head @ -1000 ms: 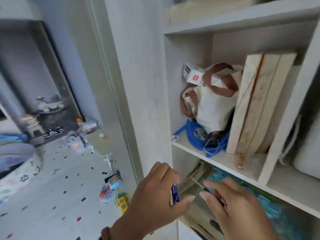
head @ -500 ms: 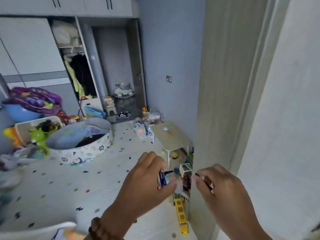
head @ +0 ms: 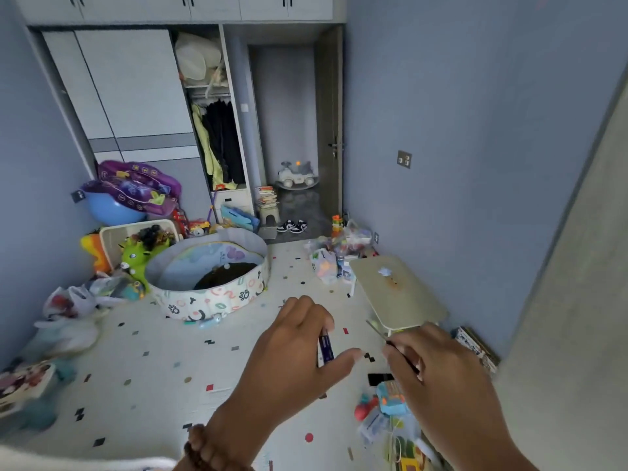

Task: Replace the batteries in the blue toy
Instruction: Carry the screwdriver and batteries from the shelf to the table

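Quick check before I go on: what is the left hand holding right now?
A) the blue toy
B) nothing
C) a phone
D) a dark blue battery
D: the left hand pinches a dark blue battery between thumb and fingers, while the blue toy lies on the floor and the right hand holds a thin tool.

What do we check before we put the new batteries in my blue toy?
1. Battery in hand: ok. The left hand pinches a dark blue battery.
2. How many batteries: cannot tell, the fingers hide part.
3. Tool ready: ok. The right hand holds a thin tool; its tip type: cannot tell.
4. Blue toy found: ok. It lies on the floor beneath the right hand.
5. Toy's battery cover off: cannot tell, too blurred.
6. A free hand to lift the toy: not ok, both hold something.
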Motion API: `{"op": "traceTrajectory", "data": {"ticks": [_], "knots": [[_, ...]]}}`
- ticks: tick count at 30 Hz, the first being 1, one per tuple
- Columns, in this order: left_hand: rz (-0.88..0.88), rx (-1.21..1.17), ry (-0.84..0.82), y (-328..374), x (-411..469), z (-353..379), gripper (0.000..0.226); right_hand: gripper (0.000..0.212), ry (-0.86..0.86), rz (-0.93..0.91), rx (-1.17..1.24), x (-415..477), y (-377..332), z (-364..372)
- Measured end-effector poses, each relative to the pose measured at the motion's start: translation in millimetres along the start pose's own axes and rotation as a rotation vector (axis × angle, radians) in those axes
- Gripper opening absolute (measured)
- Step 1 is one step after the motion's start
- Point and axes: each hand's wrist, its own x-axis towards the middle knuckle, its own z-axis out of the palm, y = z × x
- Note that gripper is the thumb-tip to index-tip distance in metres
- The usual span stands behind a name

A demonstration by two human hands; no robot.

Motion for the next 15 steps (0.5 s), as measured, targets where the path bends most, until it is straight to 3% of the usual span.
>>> {"op": "traceTrajectory", "data": {"ticks": [15], "knots": [[-0.152, 0.024, -0.071, -170, 234, 91, 0.050, 0.007, -0.132, 0.008, 0.066, 292, 54, 133]]}}
